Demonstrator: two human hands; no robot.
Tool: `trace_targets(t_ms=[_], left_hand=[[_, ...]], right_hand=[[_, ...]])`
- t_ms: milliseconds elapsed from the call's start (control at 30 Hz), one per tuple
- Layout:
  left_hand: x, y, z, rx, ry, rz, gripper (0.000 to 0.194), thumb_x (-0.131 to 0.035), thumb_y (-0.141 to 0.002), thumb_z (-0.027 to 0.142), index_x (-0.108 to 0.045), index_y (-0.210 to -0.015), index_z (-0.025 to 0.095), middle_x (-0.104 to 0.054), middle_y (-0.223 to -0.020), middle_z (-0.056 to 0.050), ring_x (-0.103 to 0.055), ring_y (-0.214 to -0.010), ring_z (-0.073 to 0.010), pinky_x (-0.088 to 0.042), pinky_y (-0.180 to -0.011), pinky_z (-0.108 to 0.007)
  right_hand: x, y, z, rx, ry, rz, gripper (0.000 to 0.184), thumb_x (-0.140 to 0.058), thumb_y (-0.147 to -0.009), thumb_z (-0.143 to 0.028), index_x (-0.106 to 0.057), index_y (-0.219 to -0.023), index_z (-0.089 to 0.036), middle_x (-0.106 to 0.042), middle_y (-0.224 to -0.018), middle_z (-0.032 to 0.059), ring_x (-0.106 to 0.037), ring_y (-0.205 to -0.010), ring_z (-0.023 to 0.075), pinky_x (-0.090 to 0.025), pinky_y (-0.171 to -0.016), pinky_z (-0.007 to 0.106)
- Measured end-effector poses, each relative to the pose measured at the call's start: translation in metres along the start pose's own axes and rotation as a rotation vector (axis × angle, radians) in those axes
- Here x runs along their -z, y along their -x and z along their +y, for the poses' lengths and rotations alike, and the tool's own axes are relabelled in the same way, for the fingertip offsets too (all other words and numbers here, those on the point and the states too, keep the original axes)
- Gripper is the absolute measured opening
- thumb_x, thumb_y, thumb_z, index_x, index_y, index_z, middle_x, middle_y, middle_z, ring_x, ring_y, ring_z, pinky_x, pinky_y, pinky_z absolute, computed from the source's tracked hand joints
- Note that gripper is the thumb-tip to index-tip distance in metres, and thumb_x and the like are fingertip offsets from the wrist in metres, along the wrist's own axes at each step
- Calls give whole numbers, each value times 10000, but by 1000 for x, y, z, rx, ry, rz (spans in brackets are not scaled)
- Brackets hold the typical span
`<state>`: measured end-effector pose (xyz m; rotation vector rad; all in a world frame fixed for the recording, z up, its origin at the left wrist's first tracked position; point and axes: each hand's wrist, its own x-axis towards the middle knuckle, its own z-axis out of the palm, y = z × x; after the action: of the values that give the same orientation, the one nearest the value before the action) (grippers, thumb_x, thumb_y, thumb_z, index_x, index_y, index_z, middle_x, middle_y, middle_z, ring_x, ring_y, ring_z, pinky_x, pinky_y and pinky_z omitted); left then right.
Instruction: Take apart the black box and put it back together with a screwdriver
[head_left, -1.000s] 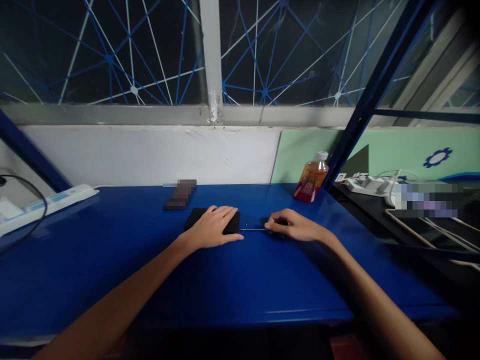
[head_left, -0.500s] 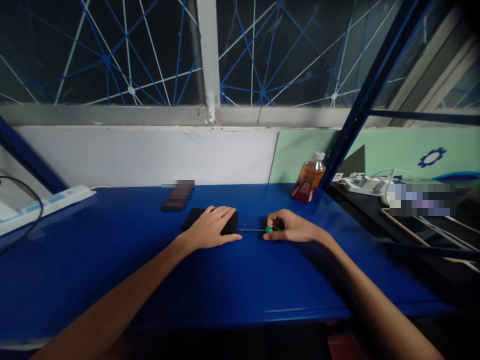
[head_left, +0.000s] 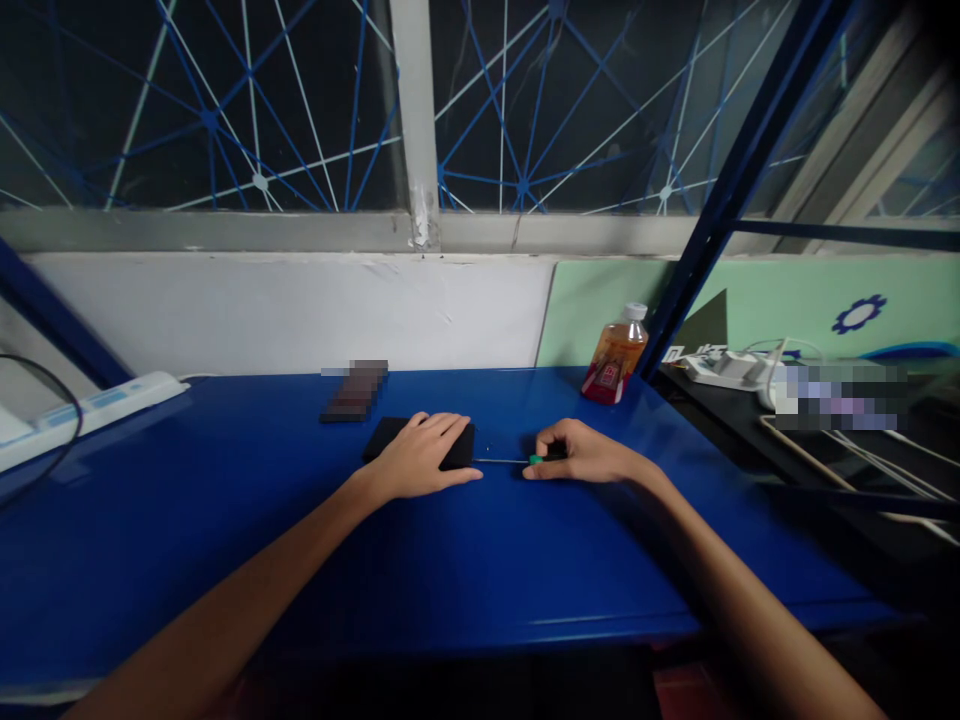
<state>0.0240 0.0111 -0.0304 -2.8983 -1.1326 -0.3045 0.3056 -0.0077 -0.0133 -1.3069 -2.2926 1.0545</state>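
Observation:
A flat black case (head_left: 387,436) lies on the blue desk, partly covered by my left hand (head_left: 427,455). That hand rests flat on top, fingers stretched over the case and thumb pointing right along its near side. To the right, my right hand (head_left: 574,452) pinches the green handle of a screwdriver (head_left: 535,460) between thumb and fingers. Its thin metal shaft runs level to the left and meets the right edge of the case. Whether the tip sits in a screw I cannot tell. The rest of the handle is hidden inside the hand.
A blurred-out dark rectangular object (head_left: 355,392) lies behind the case. At the back right stands a bottle of reddish liquid (head_left: 615,358). A white power strip (head_left: 112,408) lies at the left, and a black surface with cables and another power strip (head_left: 727,370) is beyond the right post.
Both hands keep nearly the same places. The fingers of my right hand have shifted slightly on the screwdriver handle, and the whole view has moved a little.

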Motion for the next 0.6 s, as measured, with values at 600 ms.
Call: trace_targets(t_ms=[600], left_hand=[[-3,1,-3,-15,7,14,788,-316,-874,728,-341,-1437,177,-469,-1418,-138,-424,-1292,-324,-294,-1049,-488]], right_hand=[[3,1,-1,43,51,7,405,-634,-766,-553,-614,-630,-172,-470,-570,-35,-348,-533,100,-258,-511,261]])
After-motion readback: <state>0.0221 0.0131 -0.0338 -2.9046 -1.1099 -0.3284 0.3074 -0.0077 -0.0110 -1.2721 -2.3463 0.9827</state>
